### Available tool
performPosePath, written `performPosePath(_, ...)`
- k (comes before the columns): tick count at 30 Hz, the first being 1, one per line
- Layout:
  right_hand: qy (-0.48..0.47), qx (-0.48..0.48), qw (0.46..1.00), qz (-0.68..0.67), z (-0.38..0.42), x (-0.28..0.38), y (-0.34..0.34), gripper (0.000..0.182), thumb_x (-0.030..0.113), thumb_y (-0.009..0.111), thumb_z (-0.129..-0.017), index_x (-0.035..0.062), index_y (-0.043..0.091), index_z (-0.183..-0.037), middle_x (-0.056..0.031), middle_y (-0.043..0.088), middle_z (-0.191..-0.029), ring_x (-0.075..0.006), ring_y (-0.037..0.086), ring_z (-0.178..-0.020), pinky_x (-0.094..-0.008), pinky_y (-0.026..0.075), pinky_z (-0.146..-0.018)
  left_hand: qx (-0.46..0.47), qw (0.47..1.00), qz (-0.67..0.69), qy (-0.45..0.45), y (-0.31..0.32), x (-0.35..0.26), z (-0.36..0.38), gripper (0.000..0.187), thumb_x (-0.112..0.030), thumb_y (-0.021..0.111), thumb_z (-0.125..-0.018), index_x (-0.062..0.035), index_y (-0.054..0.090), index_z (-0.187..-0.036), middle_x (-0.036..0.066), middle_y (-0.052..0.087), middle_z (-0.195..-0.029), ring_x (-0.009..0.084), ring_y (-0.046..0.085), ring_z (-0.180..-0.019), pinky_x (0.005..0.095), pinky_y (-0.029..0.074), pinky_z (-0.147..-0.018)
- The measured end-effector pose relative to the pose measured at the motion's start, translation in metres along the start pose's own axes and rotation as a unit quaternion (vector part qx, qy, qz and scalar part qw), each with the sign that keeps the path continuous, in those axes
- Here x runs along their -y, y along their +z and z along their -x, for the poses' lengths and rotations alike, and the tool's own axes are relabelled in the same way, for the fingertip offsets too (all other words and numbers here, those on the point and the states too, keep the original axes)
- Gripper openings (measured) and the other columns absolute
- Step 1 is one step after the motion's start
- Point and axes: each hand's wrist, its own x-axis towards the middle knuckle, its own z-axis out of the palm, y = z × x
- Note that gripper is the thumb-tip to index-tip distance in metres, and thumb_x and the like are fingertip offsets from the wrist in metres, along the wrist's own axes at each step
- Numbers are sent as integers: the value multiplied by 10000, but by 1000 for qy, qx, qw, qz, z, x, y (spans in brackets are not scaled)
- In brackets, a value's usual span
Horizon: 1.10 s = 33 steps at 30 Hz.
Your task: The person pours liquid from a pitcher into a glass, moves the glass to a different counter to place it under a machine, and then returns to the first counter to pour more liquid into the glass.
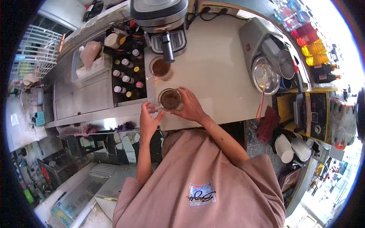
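Note:
A clear glass mug (pixel 170 99) of dark brown drink stands near the front edge of the pale counter, its handle toward the left. My right hand (pixel 189 106) curls around the right side of this mug. At the handle is my left hand (pixel 149 121), its fingers and thumb on either side of it and the thumb tip near the glass. Just behind stands a second glass mug (pixel 161 68) of brown drink, below the portafilter handle (pixel 167 48) of a coffee machine (pixel 159 19).
To the left, several capped bottles (pixel 127 79) fill a recessed rack beside a clear plastic bin (pixel 91 62). On the right are a grey machine (pixel 253 43), a metal bowl (pixel 266 74) and a red-handled tool (pixel 261 104). A dark red cloth (pixel 268 123) and white cups (pixel 284 148) lie nearer.

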Motion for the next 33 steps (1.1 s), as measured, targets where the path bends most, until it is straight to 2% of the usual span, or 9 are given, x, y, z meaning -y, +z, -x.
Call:
performPosePath(3,26,35,997,-59,21,-7,-22,692,212,831,-749,14,492,-1319,-185,552,-1336,-362,504,-1291,-442,401,-1094,139,976,-160,-45,-16,-4,5,390,-248,788,-832,-31,613,-1104,126,685,-886,274,678,-783,413,526,-704)
performPosePath(4,39,42,996,-69,30,-9,-28,612,151,798,-782,22,509,-1306,-182,557,-1337,-358,509,-1288,-436,400,-1101,152,970,-190,-20,-17,-11,10,321,-305,752,-857,-34,649,-994,126,663,-752,284,672,-713,400,515,-670)
performPosePath(11,89,-48,992,-77,123,-15,-87,393,61,651,-862,10,587,-1246,-206,614,-1253,-373,557,-1230,-460,435,-1064,305,935,-156,97,47,-64,36,218,-192,726,-875,9,648,-904,137,621,-734,261,598,-645,385,478,-627)
performPosePath(14,176,-116,972,-107,183,-10,-126,296,150,483,-965,21,648,-1175,-194,650,-1196,-381,595,-1168,-458,474,-1002,340,910,-142,191,98,-95,61,177,-156,699,-896,11,651,-932,128,627,-770,246,588,-668,372,474,-641)
performPosePath(19,287,-244,924,-66,313,-22,-169,328,210,440,-1013,16,691,-1099,-205,697,-1046,-413,654,-1026,-465,505,-921,438,847,-117,279,194,-128,117,201,-174,701,-906,15,658,-957,135,684,-853,225,660,-740,348,516,-701)
performPosePath(21,396,-309,857,-111,367,-11,-186,370,247,410,-1052,13,694,-1090,-203,708,-964,-400,673,-958,-453,515,-861,479,813,-132,304,226,-142,151,201,-173,701,-907,16,658,-959,145,694,-883,239,675,-762,353,523,-713)
performPosePath(25,456,-425,780,-66,493,-6,-192,412,285,386,-1077,5,687,-1097,-204,710,-927,-355,691,-880,-411,520,-793,564,735,-137,351,283,-165,219,190,-164,688,-918,16,655,-970,151,678,-887,282,681,-810,372,528,-729)
performPosePath(29,509,-625,591,6,619,18,-177,429,315,397,-1079,-5,682,-1061,-131,689,-826,-207,659,-761,-358,506,-708,618,655,-145,409,331,-173,279,164,-152,669,-927,4,654,-976,145,665,-928,285,676,-858,387,523,-751)
performPosePath(33,536,-709,450,81,706,85,-153,445,321,368,-1083,-3,673,-1075,-111,689,-816,-172,646,-725,-330,508,-673,635,583,-137,487,372,-172,324,127,-156,660,-925,-32,645,-950,119,643,-930,304,653,-881,414,504,-756)
